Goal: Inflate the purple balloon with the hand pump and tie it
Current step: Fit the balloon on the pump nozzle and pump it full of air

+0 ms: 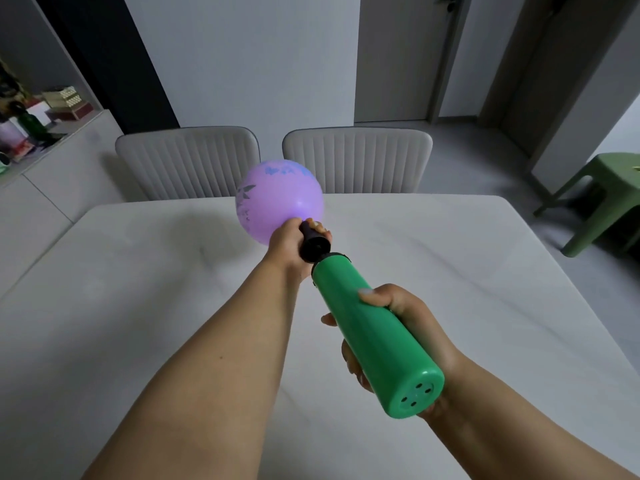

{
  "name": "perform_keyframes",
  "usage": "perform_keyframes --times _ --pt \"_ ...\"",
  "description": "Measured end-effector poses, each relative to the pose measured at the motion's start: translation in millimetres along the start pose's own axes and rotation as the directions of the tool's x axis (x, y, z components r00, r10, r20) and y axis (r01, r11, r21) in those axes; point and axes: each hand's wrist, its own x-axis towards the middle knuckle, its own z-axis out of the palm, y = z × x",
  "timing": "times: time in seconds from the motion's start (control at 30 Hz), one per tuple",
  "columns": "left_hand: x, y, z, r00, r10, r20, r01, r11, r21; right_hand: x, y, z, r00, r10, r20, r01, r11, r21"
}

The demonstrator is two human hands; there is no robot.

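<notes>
A purple balloon [278, 197] with pale printed patterns is partly inflated and floats above the white table [138, 289]. Its neck sits on the black nozzle [313, 244] of a green hand pump [374, 337]. My left hand [289, 249] is closed around the nozzle end where the balloon's neck sits, which hides the neck. My right hand [394, 327] wraps the green pump body near its rear end, with the thumb on top. The pump points away from me, slanted up and to the left.
Two grey ribbed chairs [188, 161] [358, 159] stand at the table's far side. A green plastic stool [602, 199] is on the floor to the right. A sideboard [52, 161] with boxes and bottles runs along the left wall.
</notes>
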Motion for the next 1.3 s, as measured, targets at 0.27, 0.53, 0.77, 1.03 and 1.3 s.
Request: perform_keyframes --times 0.27,0.53,0.77,1.03,1.3 --pt "-1.9 -10.9 -3.9 0.998 -0.044 -0.052 0.044 0.999 -0.003 6.9 -7.2 1.9 1.000 0.008 -0.025 -0.008 1.000 -0.022" --pt "-3.0 -13.5 0.6 0.999 -0.026 0.024 0.024 0.998 0.066 21.2 -10.9 5.3 0.996 -0.035 -0.086 0.032 0.999 -0.042" --pt "12.6 3.6 -10.1 1.000 -0.007 -0.029 0.007 1.000 0.001 6.9 -4.4 -0.2 1.000 0.017 0.016 -0.017 0.999 -0.050" --pt "1.7 -21.4 -0.3 1.000 -0.020 -0.011 0.021 0.994 0.103 23.8 -18.1 1.8 0.995 -0.005 -0.099 -0.003 0.996 -0.088" --pt "9.8 -6.5 -7.3 0.999 -0.015 -0.043 0.017 0.999 0.052 14.4 -7.8 -3.9 0.999 0.031 -0.042 -0.034 0.997 -0.072"
